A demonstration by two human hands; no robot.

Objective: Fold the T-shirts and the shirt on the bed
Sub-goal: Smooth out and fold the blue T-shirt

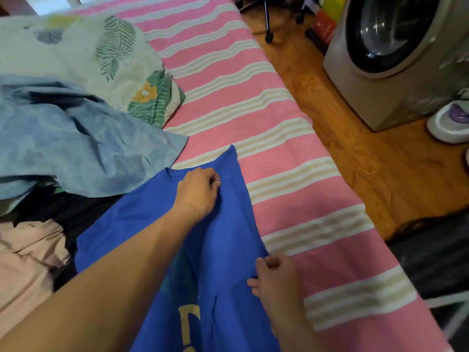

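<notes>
In the head view, a blue T-shirt (215,240) is spread on the near part of the striped bed (253,110). Its far shoulder area is pinched by the left hand (199,190), and its right edge is gripped by the right hand (276,278), probably so the side can be folded inward evenly. Unfolded garments, among them a light blue shirt (76,148), are heaped to the left, beside a leaf-print pillow (101,59).

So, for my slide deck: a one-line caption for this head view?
Both hands, left hand and right hand, pinch a blue T-shirt on the striped bed.
</notes>
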